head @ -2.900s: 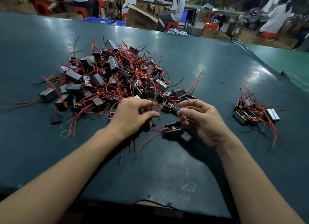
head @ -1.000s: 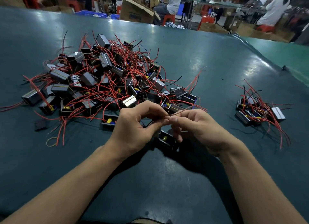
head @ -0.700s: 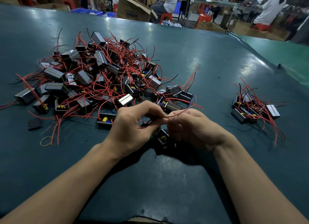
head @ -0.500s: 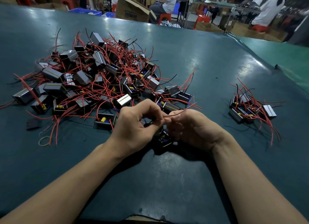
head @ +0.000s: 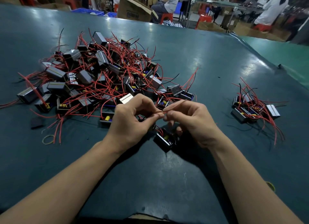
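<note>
In the head view, both hands are working just on the near side of the big pile (head: 103, 76) of black modules and red wire. The left hand (head: 132, 122) is pinching the red leads (head: 177, 103) between thumb and forefinger. The right hand (head: 192, 122) is closing its curled fingertips on the same leads right beside it, so the two hands are almost touching. The leads are running up toward the pile's near edge, their free end sticking out above the right knuckles. The black module (head: 164, 140) they seem to belong to is lying on the green table (head: 167, 182) nearer than the pile, below and between the hands; whether any finger is touching it I cannot tell. A small group of modules (head: 250, 108) is sitting well to the right of the pile.

The leads are looking thin, light and floppy, with slick insulation, so a firm pinch close to the working point is probably suiting them best. The module is looking small, rigid and light, likely to drag along if the leads are pulled, so gripping its hard sides is seeming the safer hold
</note>
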Tool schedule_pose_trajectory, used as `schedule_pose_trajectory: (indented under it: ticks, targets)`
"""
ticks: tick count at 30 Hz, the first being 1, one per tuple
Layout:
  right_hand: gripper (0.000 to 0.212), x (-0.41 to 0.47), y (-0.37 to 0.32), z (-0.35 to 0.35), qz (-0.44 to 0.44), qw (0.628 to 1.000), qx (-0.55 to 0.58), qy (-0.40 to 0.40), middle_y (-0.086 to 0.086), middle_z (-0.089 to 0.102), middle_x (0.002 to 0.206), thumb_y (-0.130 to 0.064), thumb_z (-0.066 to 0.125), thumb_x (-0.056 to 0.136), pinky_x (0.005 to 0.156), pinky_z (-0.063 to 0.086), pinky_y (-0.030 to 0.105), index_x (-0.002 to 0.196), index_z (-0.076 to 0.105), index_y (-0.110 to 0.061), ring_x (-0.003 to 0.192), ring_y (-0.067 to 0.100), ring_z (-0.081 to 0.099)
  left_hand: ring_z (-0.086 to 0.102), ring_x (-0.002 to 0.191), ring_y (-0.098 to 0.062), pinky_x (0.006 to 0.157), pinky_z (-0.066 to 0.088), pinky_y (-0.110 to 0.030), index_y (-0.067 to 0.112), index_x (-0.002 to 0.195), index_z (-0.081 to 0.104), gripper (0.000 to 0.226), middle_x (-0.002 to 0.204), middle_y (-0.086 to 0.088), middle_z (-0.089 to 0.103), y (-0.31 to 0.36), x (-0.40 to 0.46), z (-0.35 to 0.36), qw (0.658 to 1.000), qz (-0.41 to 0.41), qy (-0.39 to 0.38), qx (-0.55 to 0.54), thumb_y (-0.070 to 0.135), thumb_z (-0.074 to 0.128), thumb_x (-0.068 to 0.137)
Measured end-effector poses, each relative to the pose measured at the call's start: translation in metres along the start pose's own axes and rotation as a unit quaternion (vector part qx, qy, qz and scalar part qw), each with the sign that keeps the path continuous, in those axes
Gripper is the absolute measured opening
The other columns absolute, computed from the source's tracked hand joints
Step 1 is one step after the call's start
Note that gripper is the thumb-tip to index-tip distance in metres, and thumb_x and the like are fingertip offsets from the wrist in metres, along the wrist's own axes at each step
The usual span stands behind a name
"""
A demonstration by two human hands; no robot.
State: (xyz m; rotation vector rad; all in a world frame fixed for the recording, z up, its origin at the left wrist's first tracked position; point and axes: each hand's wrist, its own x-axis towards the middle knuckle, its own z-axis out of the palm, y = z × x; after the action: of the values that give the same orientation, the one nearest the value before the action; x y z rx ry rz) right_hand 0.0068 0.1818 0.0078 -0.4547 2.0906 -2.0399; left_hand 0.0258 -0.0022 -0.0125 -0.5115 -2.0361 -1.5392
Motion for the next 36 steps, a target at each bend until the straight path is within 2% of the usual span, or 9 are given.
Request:
schedule_pose_trajectory:
  ticks: [6, 9, 15, 18, 21, 27, 32, 34, 36]
  targets:
    - [0.014, -0.004, -0.003, 0.003, -0.04, 0.994, -0.096, 0.022, 0.015, 0.072, 0.079, -0.001, 0.068, 0.087, 0.051, 0.055, 0.035, 0.082, 0.07, -0.014, 0.066, 0.015, 0.067, 0.072, 0.074, -0.011, 0.071, 0.057, -0.025, 0.023, 0.083, 0.058, 0.029, 0.079, 0.003, 0.072, 0.001, 0.002, 0.001, 1.0, -0.018, -0.002, -0.005, 0.007, 0.08, 0.073]
    - [0.015, -0.004, -0.004, 0.005, -0.055, 0.989, -0.135, 0.021, 0.013, 0.071, 0.081, -0.001, 0.069, 0.086, 0.044, 0.053, 0.03, 0.084, 0.068, -0.016, 0.067, 0.013, 0.066, 0.071, 0.075, -0.009, 0.072, 0.056, -0.022, 0.022, 0.085, 0.059, 0.028, 0.079, 0.006, 0.071, 0.0, 0.003, 0.001, 1.0, -0.015, -0.012, -0.002, 0.008, 0.08, 0.072]
    - [0.013, -0.002, -0.002, 0.006, -0.137, 0.936, -0.319, 0.061, -0.004, 0.068, 0.069, -0.001, 0.068, 0.081, 0.065, 0.051, 0.019, 0.078, 0.071, -0.013, 0.063, 0.005, 0.062, 0.07, 0.074, -0.01, 0.07, 0.055, -0.021, 0.012, 0.085, 0.061, 0.025, 0.078, 0.002, 0.07, -0.001, 0.003, 0.003, 0.999, -0.021, -0.039, 0.008, 0.002, 0.081, 0.074]
    - [0.003, -0.002, -0.002, 0.009, -0.154, 0.911, -0.373, 0.091, -0.005, 0.066, 0.067, -0.017, 0.066, 0.077, 0.066, 0.053, 0.033, 0.075, 0.068, -0.015, 0.063, 0.012, 0.062, 0.07, 0.072, -0.013, 0.069, 0.056, -0.024, 0.012, 0.083, 0.061, 0.024, 0.077, 0.0, 0.07, 0.002, 0.003, 0.004, 0.999, -0.029, -0.043, 0.002, 0.002, 0.08, 0.075]
    - [0.016, -0.001, -0.001, 0.016, -0.156, 0.878, -0.432, 0.132, -0.004, 0.065, 0.066, -0.034, 0.057, 0.071, 0.064, 0.051, 0.041, 0.072, 0.062, -0.019, 0.064, 0.023, 0.061, 0.07, 0.071, -0.012, 0.067, 0.056, -0.023, 0.008, 0.084, 0.06, 0.021, 0.077, 0.0, 0.07, 0.004, 0.003, 0.003, 0.998, -0.029, -0.048, 0.006, 0.001, 0.079, 0.076]
    - [0.025, -0.002, -0.001, 0.017, -0.166, 0.87, -0.428, 0.179, -0.006, 0.061, 0.06, -0.042, 0.053, 0.069, 0.059, 0.05, 0.041, 0.07, 0.061, -0.019, 0.058, 0.025, 0.058, 0.072, 0.077, -0.018, 0.072, 0.059, -0.036, 0.017, 0.079, 0.057, 0.029, 0.076, -0.007, 0.069, 0.007, 0.001, 0.008, 0.999, -0.034, -0.024, 0.032, -0.002, 0.078, 0.076]
    - [0.009, -0.004, 0.003, 0.015, -0.173, 0.889, -0.39, 0.168, -0.003, 0.064, 0.061, -0.024, 0.066, 0.076, 0.061, 0.052, 0.042, 0.072, 0.066, -0.016, 0.056, 0.022, 0.06, 0.072, 0.078, -0.009, 0.071, 0.057, -0.023, 0.025, 0.075, 0.053, 0.035, 0.075, -0.005, 0.069, 0.007, 0.001, 0.007, 0.999, -0.023, -0.014, 0.028, 0.002, 0.08, 0.076]
    - [0.005, -0.004, 0.002, 0.013, -0.167, 0.899, -0.367, 0.169, -0.003, 0.066, 0.063, -0.016, 0.069, 0.078, 0.061, 0.053, 0.035, 0.074, 0.068, -0.014, 0.056, 0.014, 0.06, 0.072, 0.076, -0.013, 0.07, 0.058, -0.028, 0.026, 0.073, 0.051, 0.037, 0.075, -0.01, 0.07, 0.007, 0.0, 0.007, 0.999, -0.035, -0.002, 0.029, 0.003, 0.08, 0.076]
    - [0.01, -0.002, 0.0, 0.001, -0.143, 0.906, -0.319, 0.241, -0.003, 0.065, 0.063, -0.01, 0.069, 0.08, 0.059, 0.054, 0.029, 0.072, 0.068, -0.017, 0.056, 0.011, 0.059, 0.072, 0.074, -0.019, 0.069, 0.058, -0.033, 0.023, 0.072, 0.051, 0.036, 0.074, -0.013, 0.07, 0.006, -0.001, 0.001, 0.998, -0.056, 0.021, 0.026, 0.003, 0.081, 0.075]
